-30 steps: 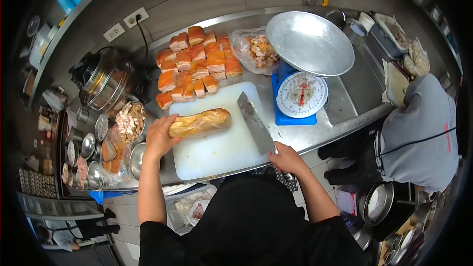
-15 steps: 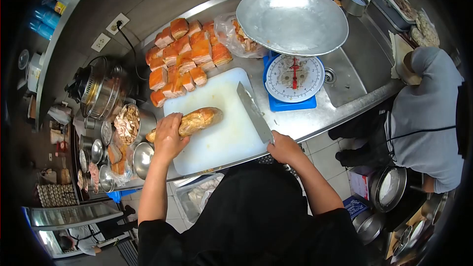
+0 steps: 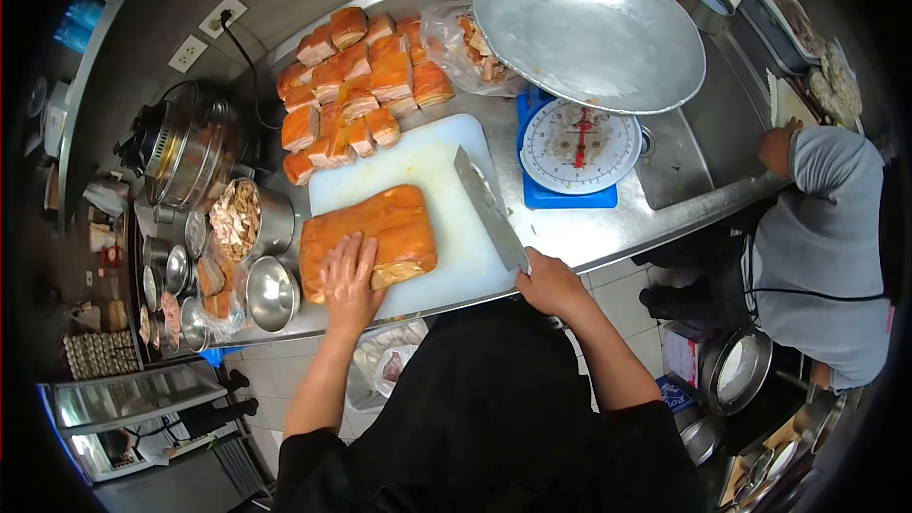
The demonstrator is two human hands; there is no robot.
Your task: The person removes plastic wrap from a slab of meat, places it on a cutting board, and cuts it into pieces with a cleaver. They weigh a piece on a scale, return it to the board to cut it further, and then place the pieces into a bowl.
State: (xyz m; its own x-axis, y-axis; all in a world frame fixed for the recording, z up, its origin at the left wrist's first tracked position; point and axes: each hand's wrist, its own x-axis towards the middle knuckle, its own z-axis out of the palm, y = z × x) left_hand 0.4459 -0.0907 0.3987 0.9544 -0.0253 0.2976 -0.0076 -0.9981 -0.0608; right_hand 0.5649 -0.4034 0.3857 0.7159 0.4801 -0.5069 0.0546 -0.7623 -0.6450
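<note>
A broad slab of roast pork [image 3: 399, 228] lies flat, orange-brown skin upward, on the left part of the white cutting board [image 3: 446, 275]. My left hand [image 3: 349, 275] rests on its near side, fingers stretched out over the skin. At the board's right edge, my right hand [image 3: 549, 283] is wrapped around the handle of a cleaver [image 3: 486, 207]. The wide blade points away from me, apart from the slab. Behind the board sit several cut chunks of roast pork [image 3: 390, 76] in rows.
A blue dial scale [image 3: 579, 147] with a large metal pan [image 3: 594, 28] stands right of the board. A plastic bag of meat [image 3: 465, 47] lies beside the chunks. Metal bowls [image 3: 273, 293] and a pot of meat [image 3: 275, 218] are at left. Another person [image 3: 826, 237] stands at right.
The pork slab has gone from standing on its edge to lying flat with its skin up. My left hand has opened from its grip onto the top. The cleaver stays in my right hand.
</note>
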